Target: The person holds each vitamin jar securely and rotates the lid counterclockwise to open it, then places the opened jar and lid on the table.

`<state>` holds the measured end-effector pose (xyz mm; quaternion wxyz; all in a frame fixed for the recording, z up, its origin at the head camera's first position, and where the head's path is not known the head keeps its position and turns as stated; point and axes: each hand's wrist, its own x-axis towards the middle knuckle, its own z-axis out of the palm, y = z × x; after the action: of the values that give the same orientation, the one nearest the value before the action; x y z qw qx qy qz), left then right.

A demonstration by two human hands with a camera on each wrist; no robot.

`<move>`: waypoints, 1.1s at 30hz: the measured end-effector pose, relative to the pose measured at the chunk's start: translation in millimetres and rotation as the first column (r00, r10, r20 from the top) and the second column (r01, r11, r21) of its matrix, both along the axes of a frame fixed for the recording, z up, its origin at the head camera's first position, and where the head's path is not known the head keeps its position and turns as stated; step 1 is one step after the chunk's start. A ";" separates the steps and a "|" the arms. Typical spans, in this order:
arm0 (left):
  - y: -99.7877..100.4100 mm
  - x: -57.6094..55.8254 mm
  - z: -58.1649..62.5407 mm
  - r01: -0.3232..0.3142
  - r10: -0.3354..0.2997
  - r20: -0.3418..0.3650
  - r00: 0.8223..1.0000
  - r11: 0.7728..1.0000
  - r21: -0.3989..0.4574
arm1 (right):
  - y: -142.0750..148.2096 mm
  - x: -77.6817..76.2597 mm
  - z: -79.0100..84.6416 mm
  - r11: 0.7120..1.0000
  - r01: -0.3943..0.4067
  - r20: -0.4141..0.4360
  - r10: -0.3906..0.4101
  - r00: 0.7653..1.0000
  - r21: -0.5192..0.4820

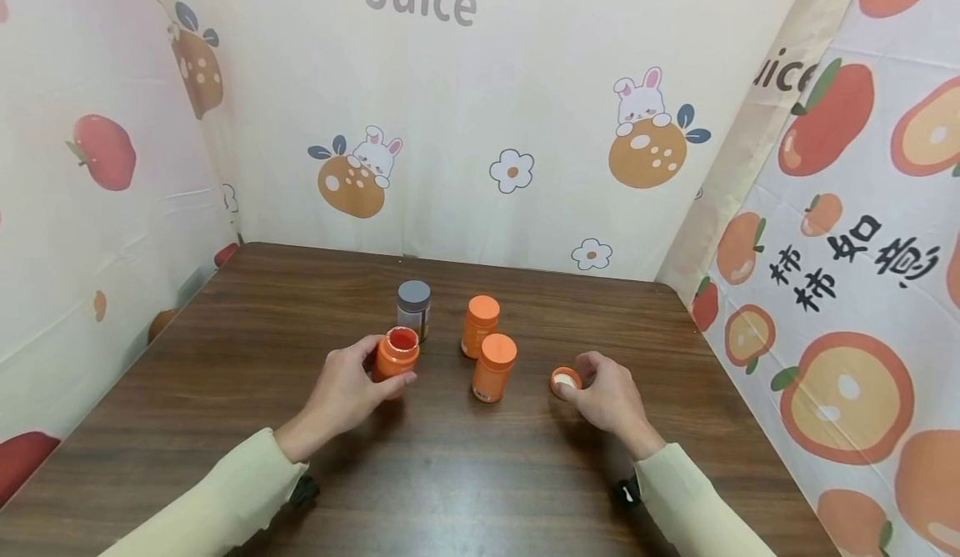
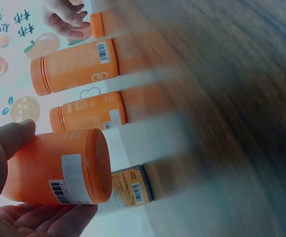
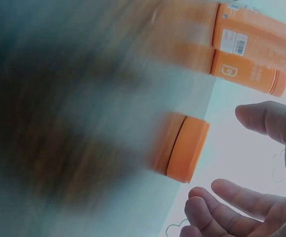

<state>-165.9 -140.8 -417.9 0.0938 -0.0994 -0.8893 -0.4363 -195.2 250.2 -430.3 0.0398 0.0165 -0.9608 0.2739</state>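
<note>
From here, the left hand [image 1: 340, 390] grasps an uncapped orange bottle [image 1: 394, 363] above the counter [image 1: 450, 482], a gray-capped bottle [image 1: 412, 298] just behind. One bottle is open, then; three remain capped. The rear orange bottle [image 1: 477, 329] and front orange bottle [image 1: 491, 375] stand between it and the detached orange lid [image 1: 564, 383], liner up, beside the loosely spread, empty right hand [image 1: 611, 393].

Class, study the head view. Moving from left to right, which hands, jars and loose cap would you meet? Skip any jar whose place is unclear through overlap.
Left hand → open orange jar → nearer capped orange jar → loose orange cap → right hand.
</note>
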 end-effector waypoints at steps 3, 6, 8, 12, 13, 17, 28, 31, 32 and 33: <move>-2.3 -1.6 0.2 -0.014 0.014 0.008 1.000 1.000 -0.010 | -3.0 4.0 1.3 1.000 -0.003 -0.012 0.003 1.000 -0.008; -4.7 -3.8 -0.5 -0.019 0.019 0.007 1.000 1.000 -0.017 | -6.7 7.9 2.6 1.000 -0.016 -0.025 0.015 1.000 -0.020; -6.5 -5.4 -0.8 -0.023 0.023 0.004 1.000 1.000 -0.018 | -9.3 10.2 3.4 0.999 -0.023 -0.036 0.022 0.999 -0.028; -11.3 -9.3 -1.3 -0.035 0.035 -0.004 0.999 0.999 -0.024 | -13.9 16.9 5.5 0.999 -0.033 -0.057 0.032 0.998 -0.026; -12.5 -10.3 -1.0 -0.041 0.041 0.000 0.999 0.999 -0.024 | -15.0 18.8 6.2 0.999 -0.037 -0.063 0.035 0.997 -0.023; -17.9 -14.3 -0.3 -0.058 0.058 0.003 0.998 0.998 -0.023 | -19.0 25.5 8.3 0.998 -0.061 -0.082 0.060 0.995 -0.016; -31.6 -25.8 -3.5 -0.113 0.113 -0.005 0.994 0.993 -0.037 | -25.8 37.2 8.7 0.991 -0.135 -0.155 0.133 0.979 0.001; -34.1 -28.0 -4.1 -0.123 0.124 0.008 0.992 0.992 -0.039 | -26.2 39.7 7.5 0.986 -0.163 -0.180 0.163 0.970 0.013; -34.7 -28.4 -4.0 -0.126 0.127 0.011 0.992 0.991 -0.040 | -26.4 40.4 7.3 0.985 -0.173 -0.188 0.174 0.967 0.019; -35.4 -28.9 -4.1 -0.130 0.131 0.013 0.991 0.991 -0.040 | -26.4 41.1 7.0 0.983 -0.180 -0.198 0.182 0.963 0.026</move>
<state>-194.8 -176.2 -422.0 0.1131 -0.0394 -0.9029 -0.4128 -154.1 223.7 -423.3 0.1105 0.1316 -0.9475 0.2698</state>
